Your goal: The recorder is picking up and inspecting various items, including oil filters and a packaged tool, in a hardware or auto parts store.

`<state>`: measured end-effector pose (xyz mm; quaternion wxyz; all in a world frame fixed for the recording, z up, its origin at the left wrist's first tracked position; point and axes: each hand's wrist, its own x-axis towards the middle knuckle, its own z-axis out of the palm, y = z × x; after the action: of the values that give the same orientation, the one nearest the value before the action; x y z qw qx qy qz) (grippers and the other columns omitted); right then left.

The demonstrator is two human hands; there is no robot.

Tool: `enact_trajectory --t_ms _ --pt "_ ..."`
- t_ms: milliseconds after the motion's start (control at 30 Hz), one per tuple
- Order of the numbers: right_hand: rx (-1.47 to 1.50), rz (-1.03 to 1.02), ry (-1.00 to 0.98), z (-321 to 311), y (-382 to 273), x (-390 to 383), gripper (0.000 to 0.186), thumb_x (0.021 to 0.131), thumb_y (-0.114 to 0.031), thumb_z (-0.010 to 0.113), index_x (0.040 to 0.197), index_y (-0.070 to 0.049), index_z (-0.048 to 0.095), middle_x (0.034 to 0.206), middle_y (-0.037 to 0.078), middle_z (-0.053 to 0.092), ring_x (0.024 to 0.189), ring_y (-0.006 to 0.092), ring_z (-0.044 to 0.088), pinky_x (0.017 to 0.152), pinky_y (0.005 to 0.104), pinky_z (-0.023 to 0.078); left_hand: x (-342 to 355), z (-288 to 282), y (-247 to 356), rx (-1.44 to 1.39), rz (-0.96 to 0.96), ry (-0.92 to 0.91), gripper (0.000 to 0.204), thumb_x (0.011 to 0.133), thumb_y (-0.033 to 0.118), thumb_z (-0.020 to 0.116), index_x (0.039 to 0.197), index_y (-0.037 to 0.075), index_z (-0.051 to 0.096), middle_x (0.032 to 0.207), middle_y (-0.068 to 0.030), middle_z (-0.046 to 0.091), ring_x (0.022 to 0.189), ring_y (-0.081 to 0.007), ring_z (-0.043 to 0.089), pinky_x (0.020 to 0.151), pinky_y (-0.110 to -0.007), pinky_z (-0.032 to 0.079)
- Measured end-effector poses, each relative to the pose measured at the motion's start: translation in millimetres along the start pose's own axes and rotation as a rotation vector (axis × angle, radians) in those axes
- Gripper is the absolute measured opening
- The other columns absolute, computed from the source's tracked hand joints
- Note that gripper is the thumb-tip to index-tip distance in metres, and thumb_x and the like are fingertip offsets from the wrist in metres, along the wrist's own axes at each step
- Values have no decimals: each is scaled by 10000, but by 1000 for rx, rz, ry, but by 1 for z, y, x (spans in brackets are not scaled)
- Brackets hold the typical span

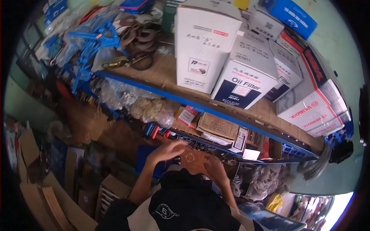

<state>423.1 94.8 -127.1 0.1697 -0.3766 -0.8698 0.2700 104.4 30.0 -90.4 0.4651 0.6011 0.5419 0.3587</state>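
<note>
My left hand point(168, 151) is held out in front of my body with its fingers stretched to the right, holding nothing I can see. To its right, my right hand point(215, 168) hangs a little lower, its fingers slightly blurred and loosely apart, with no object visible in it. Both hands are below the blue-edged shelf. Between them shows a patterned orange floor tile point(191, 159). Closest beyond the hands are a flat brown carton point(218, 126) and several red- and blue-handled tools point(155, 132) on the lower shelf.
White filter boxes point(246, 71) and a tall white carton point(206, 46) stand on the upper shelf point(163, 73). Left of them lie a blue metal frame point(90, 44) and brown rings point(144, 38). Open cardboard boxes point(111, 188) crowd the lower left. A bagged bundle point(154, 111) lies below.
</note>
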Motion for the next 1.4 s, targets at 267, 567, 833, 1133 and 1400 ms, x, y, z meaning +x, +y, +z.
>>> enact_trajectory --t_ms 267,567,833,1133,1400 --pt "313 161 -476 28 6 -36 352 992 -234 652 1283 -37 673 1123 240 739 1055 413 724 914 480 575 163 18 -128 743 -227 487 933 794 410 841 1585 157 415 1590 -325 391 1388 -620 439 1038 -724 461" --pt "117 549 -349 21 30 -106 310 979 -256 644 1242 -112 723 1129 220 754 1078 457 707 935 533 563 170 2 -143 479 -434 581 997 700 298 879 1538 9 423 1400 -297 588 1285 -498 585 1095 -579 479" --pt "566 381 -193 5 24 -73 502 991 -267 738 1406 -37 573 1169 214 743 1111 282 734 930 417 573 -19 34 -75 -422 -226 762 978 785 190 893 1590 4 371 1340 -174 664 1245 -306 659 1063 -439 521" --pt "1243 -53 -650 -65 -87 78 1157 883 -291 870 1721 -127 88 1584 216 439 1461 311 444 1167 468 425 -116 -31 134 -412 -236 334 1192 770 140 936 1717 186 213 1466 -171 608 1366 -269 559 1186 -435 381" --pt "1777 359 -579 -56 -140 54 895 855 -368 738 1600 -24 382 1502 164 556 1379 294 544 1200 471 392 -123 -13 190 -634 -19 781 954 999 730 541 1712 188 212 1589 -219 501 1401 -323 551 1178 -454 416"
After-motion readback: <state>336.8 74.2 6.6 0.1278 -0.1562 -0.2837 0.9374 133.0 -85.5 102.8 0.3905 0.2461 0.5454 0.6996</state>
